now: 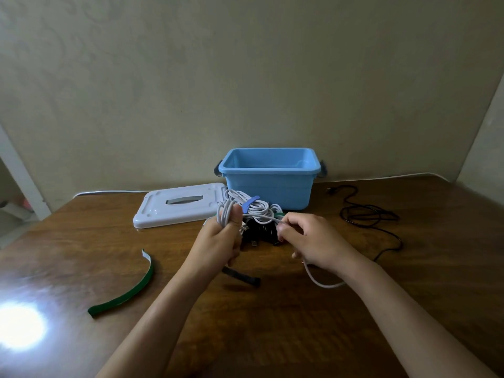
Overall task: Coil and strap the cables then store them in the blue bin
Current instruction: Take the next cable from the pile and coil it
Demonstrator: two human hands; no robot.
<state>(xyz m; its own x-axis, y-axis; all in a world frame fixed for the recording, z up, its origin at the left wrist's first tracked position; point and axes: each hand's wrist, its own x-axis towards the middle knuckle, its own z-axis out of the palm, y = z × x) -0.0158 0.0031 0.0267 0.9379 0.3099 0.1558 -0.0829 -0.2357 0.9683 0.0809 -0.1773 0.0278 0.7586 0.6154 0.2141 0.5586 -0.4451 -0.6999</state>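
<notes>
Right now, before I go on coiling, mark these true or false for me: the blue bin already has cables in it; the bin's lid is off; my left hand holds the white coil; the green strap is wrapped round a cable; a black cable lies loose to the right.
1. The blue bin already holds cables. False: what shows of its inside is bare.
2. The lid is off, flat on the table left of the bin. True.
3. The left hand grips the white cable coil. True.
4. The green strap is wrapped round a cable. False: it lies loose on the table, left of the arms.
5. A black cable lies loose, right of the bin. True.
</notes>
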